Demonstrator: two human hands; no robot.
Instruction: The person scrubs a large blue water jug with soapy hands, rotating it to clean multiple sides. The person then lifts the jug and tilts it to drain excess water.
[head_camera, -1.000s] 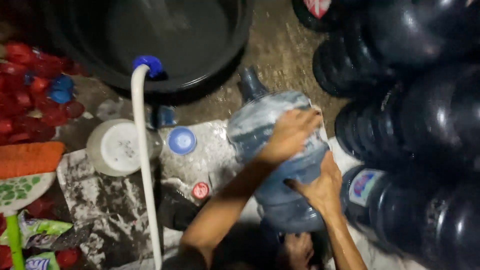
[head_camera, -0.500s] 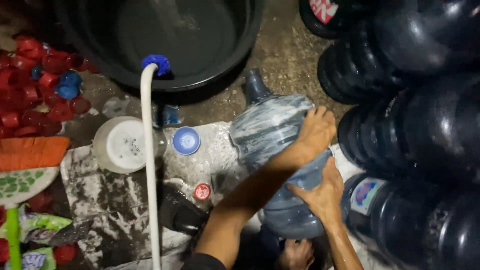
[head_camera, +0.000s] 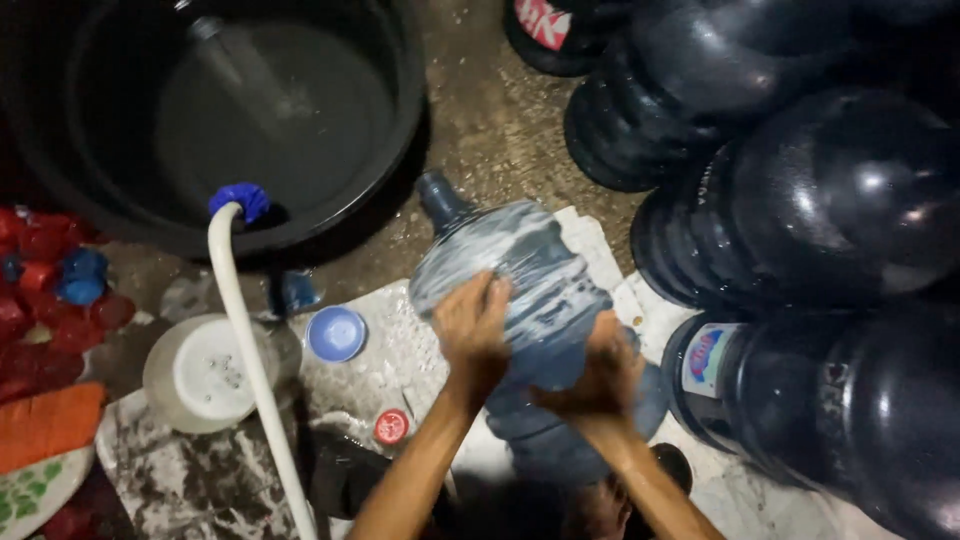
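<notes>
- Fingers of the left hand (head_camera: 472, 325) spread flat over one wet blue water jug (head_camera: 520, 290); the right hand (head_camera: 600, 375) clasps its lower side.
- The jug lies tilted on a pale sheet (head_camera: 400, 365), neck toward one large black tub (head_camera: 120, 200).
- One white hose (head_camera: 250, 370) hooks over the tub's rim.
- One blue cap (head_camera: 336, 333), one red cap (head_camera: 391, 427), one white lidded container (head_camera: 205, 372).
- Several dark jugs (head_camera: 840, 200) stack at right.

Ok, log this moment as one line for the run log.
left hand: on water jug | right hand: on jug's lower side | jug: lying tilted, neck toward black tub | white hose: hooked over tub rim
</notes>
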